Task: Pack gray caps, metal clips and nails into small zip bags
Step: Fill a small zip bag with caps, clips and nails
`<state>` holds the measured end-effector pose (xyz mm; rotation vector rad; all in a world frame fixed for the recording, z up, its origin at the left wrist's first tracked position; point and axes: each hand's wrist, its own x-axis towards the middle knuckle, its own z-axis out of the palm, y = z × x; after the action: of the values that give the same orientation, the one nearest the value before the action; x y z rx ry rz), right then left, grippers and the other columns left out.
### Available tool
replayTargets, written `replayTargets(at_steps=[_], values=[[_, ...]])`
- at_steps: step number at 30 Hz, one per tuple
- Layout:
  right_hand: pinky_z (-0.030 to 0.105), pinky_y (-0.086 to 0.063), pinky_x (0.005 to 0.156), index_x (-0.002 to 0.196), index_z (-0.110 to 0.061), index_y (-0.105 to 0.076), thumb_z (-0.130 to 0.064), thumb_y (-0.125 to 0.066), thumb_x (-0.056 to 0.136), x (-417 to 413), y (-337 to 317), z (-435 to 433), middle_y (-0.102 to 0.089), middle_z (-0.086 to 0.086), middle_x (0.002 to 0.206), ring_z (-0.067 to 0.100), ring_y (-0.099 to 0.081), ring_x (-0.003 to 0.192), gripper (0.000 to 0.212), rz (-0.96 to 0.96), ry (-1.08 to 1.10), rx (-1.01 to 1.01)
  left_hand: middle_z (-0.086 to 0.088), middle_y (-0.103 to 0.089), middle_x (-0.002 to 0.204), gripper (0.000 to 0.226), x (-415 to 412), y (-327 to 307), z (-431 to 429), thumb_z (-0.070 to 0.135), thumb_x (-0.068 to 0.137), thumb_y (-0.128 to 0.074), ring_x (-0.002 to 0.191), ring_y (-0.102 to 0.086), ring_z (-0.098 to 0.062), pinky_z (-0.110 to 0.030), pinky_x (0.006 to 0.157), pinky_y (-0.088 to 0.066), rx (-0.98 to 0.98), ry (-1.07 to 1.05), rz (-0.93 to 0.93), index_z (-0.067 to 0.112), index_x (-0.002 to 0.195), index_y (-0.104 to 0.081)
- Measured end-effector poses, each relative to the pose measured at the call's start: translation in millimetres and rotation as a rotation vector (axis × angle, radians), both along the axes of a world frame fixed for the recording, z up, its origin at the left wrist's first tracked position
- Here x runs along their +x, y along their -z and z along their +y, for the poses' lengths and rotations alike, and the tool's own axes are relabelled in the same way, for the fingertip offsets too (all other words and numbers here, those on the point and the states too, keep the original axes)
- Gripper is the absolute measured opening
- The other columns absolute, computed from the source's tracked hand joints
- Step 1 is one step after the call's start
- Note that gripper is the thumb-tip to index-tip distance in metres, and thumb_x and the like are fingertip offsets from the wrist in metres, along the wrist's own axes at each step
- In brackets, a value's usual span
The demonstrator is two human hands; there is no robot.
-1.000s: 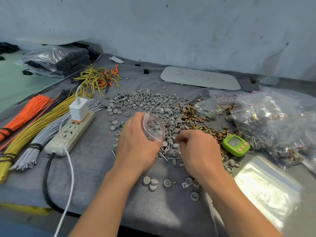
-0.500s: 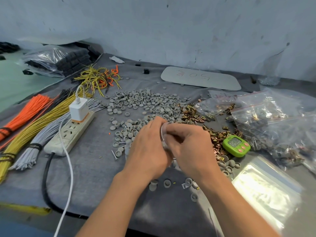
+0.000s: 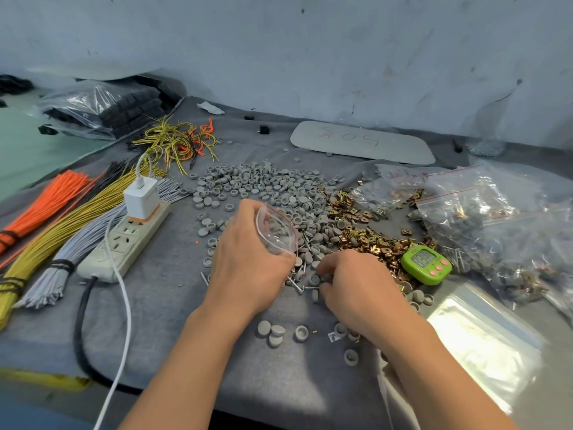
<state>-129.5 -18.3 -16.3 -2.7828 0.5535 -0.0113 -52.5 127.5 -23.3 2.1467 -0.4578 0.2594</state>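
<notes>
We gripped a part-filled zip bag point(image 3: 277, 231) in our left hand point(image 3: 248, 265), our right hand point(image 3: 359, 290) curled over nails point(image 3: 294, 281), its hold unclear; filled bags point(image 3: 465, 209) lay right, gray caps point(image 3: 263, 181) and metal clips point(image 3: 369, 240) heaped unpacked.

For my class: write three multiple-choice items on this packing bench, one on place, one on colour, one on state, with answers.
1. The green timer lies: A) right of the metal clips; B) on the white board; C) among the orange wires.
2. The charger in the power strip is: A) black; B) white; C) green.
3. The small zip bag in the left hand is: A) sealed; B) open at the mouth; C) flat on the table.
Answers: 1 A, it sits at the clip pile's right edge; 2 B, its body is white; 3 B, its red zip line gapes.
</notes>
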Motion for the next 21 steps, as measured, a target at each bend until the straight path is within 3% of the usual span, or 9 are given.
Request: replayTargets(at_steps=[3, 8, 14, 16, 18, 21], values=[[0.034, -0.057, 0.073, 0.098, -0.028, -0.073, -0.008, -0.066, 0.084, 3.0, 0.9, -1.4, -0.073, 0.001, 0.093, 0.026, -0.068, 0.088, 0.026, 0.026, 0.013, 0.009, 0.014, -0.059, 0.093, 0.050, -2.1, -0.9, -1.3, 0.032, 0.070, -0.082, 0.085, -0.057, -0.005, -0.032, 0.069, -0.041, 0.010, -0.002, 0.001, 0.041, 0.097, -0.041], [0.029, -0.043, 0.055, 0.085, -0.022, -0.063, 0.003, -0.062, 0.080, 4.6, 3.8, -0.9, -0.066, -0.002, 0.082, 0.017, -0.059, 0.073, 0.025, 0.005, 0.022, 0.051, 0.012, -0.059, 0.092, 0.050, -4.6, -2.7, -2.4, 0.030, 0.071, -0.082, 0.086, -0.059, -0.014, -0.040, 0.074, -0.050, 0.031, 0.006, 0.008, 0.038, 0.098, -0.041], [0.031, -0.054, 0.069, 0.095, -0.023, -0.075, 0.001, -0.064, 0.083, 4.5, -2.6, -1.3, -0.073, 0.003, 0.091, 0.025, -0.068, 0.085, 0.029, -0.024, 0.036, 0.009, 0.011, -0.058, 0.094, 0.053, -4.1, -1.7, -2.1, 0.030, 0.070, -0.083, 0.088, -0.059, -0.017, -0.043, 0.078, -0.052, 0.062, 0.016, 0.013, 0.041, 0.099, -0.040], [0.031, -0.055, 0.075, 0.097, -0.027, -0.077, -0.003, -0.066, 0.085, 2.2, -5.3, -2.6, -0.074, 0.000, 0.094, 0.023, -0.069, 0.090, 0.029, -0.151, 0.071, 0.031, 0.012, -0.057, 0.094, 0.053, -3.4, 0.2, -3.3, 0.032, 0.071, -0.082, 0.089, -0.058, -0.017, -0.042, 0.077, -0.051, 0.079, 0.012, -0.001, 0.041, 0.099, -0.039], [0.030, -0.056, 0.074, 0.089, -0.029, -0.077, -0.009, -0.069, 0.089, -0.9, -6.9, -2.7, -0.073, -0.010, 0.085, 0.013, -0.067, 0.081, 0.021, -0.400, 0.089, 0.136, 0.011, -0.056, 0.095, 0.048, -3.7, 2.8, -5.9, 0.033, 0.077, -0.079, 0.091, -0.056, -0.019, -0.041, 0.078, -0.049, 0.105, 0.017, -0.035, 0.039, 0.101, -0.039], [0.013, -0.051, 0.067, 0.085, -0.032, -0.079, -0.014, -0.077, 0.086, -3.2, -9.9, 2.8, -0.071, -0.022, 0.075, -0.002, -0.065, 0.074, 0.019, -0.652, 0.054, 0.293, 0.012, -0.052, 0.091, 0.042, -5.8, 5.2, -10.9, 0.031, 0.082, -0.075, 0.089, -0.052, -0.018, -0.037, 0.072, -0.041, 0.167, 0.055, -0.086, 0.038, 0.100, -0.038]])
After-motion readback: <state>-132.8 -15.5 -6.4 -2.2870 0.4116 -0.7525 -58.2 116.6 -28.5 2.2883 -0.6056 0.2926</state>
